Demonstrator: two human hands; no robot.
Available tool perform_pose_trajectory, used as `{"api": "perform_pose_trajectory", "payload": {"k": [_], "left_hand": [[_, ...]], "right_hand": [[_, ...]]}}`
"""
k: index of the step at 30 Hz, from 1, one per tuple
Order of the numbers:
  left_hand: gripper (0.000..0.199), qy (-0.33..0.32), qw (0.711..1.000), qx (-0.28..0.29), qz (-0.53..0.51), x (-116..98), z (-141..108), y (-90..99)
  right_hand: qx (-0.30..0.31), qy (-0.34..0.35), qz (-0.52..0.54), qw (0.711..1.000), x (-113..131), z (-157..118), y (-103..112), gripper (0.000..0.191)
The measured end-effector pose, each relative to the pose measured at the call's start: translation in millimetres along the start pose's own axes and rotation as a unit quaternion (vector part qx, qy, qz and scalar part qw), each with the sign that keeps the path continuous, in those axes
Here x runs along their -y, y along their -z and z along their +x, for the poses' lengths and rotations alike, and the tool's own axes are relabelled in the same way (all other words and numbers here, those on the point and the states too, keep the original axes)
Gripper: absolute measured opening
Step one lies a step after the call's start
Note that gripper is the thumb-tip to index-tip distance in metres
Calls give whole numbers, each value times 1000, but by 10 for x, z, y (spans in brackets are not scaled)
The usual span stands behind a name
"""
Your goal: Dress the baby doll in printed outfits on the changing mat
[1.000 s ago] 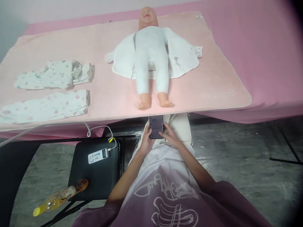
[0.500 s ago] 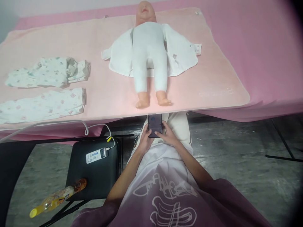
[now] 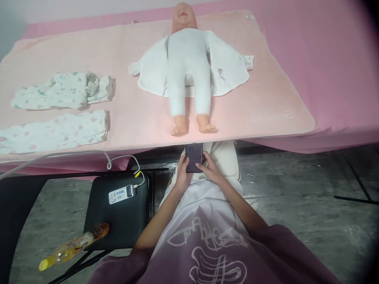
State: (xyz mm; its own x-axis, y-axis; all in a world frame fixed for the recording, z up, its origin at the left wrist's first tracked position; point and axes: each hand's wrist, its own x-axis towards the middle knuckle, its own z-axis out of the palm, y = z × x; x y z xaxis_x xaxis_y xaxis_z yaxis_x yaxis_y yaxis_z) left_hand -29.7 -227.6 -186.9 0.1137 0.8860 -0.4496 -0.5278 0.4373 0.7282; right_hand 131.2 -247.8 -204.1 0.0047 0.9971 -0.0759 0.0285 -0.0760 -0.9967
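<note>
A dark phone (image 3: 194,157) is held upright over my lap, just below the table's front edge. My left hand (image 3: 182,174) grips its left side, and my right hand (image 3: 211,169) holds the right side, with the thumb near the screen's lower right. Beyond the phone a baby doll (image 3: 189,55) lies on its back, dressed in a white bodysuit. Under the doll a white jacket (image 3: 229,67) is spread open to both sides. Two folded patterned garments, one with green prints (image 3: 65,90) and one with pink prints (image 3: 68,128), lie at the left.
A pink mat (image 3: 263,98) covers much of the table. On a black stool (image 3: 118,221) at the lower left are a white power bank (image 3: 122,194) with a cable and a bottle (image 3: 71,250) with a yellow cap.
The whole view has shifted slightly to the left, so things appear a little further right. My right thumb has moved slightly over the phone; both hands still hold it.
</note>
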Motion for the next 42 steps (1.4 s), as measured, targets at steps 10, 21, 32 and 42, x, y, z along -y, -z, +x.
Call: {"api": "perform_pose_trajectory", "payload": {"k": [10, 21, 32, 42], "left_hand": [[43, 16, 999, 36, -32, -45, -31, -9], [50, 34, 997, 62, -15, -54, -70, 64], [56, 40, 998, 57, 1, -25, -57, 90], [40, -11, 1000, 4, 6, 32, 0, 2]], "right_hand": [[9, -11, 6, 1000, -4, 7, 20, 49], [22, -14, -7, 1000, -79, -12, 76, 67], [12, -25, 24, 999, -4, -14, 46, 55], [15, -19, 29, 999, 10, -12, 40, 52]]}}
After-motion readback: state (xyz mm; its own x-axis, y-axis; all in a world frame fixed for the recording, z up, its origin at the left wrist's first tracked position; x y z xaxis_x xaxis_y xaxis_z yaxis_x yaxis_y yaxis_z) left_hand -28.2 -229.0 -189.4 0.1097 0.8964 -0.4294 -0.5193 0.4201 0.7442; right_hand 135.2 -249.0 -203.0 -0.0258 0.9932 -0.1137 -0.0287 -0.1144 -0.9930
